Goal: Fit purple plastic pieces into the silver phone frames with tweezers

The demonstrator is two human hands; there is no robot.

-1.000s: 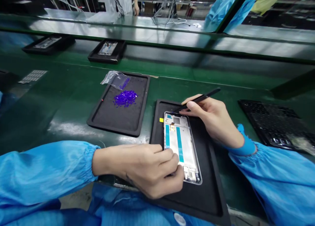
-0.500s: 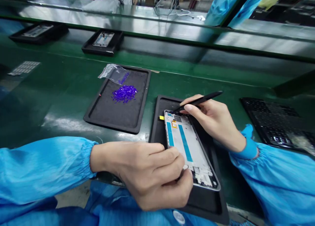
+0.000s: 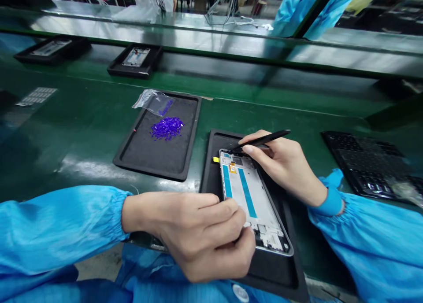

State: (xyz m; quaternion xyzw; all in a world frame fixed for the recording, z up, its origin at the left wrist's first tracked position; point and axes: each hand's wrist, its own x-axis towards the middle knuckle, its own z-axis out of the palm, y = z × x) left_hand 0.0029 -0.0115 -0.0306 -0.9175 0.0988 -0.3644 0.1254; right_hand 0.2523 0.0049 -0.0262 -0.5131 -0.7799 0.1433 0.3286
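A phone frame (image 3: 264, 206) with two blue strips and a small gold flex piece lies slanted in a black tray (image 3: 209, 179). My right hand (image 3: 280, 162) grips slim black tweezers (image 3: 264, 139), their tips down at the frame's top edge; the fingers partly cover that spot. Over the frame's lower left side, my left hand (image 3: 194, 232) is closed, thumb and fingertips together. Whatever they pinch, if anything, is hidden. A yellow tab (image 3: 216, 160) sticks out at the frame's upper left.
Left of the work, another black tray (image 3: 152, 162) bears a heap of small purple pieces (image 3: 167, 128) and a clear plastic bag (image 3: 152, 101). Farther back stand two trays (image 3: 114, 69) (image 3: 26, 57) with phone frames. A black tray of dark parts (image 3: 366, 157) lies right.
The rear end of the tweezers has dipped slightly and shifted left, with my right hand moving slightly too. My left hand stays by the frame, and the view has shifted a little.
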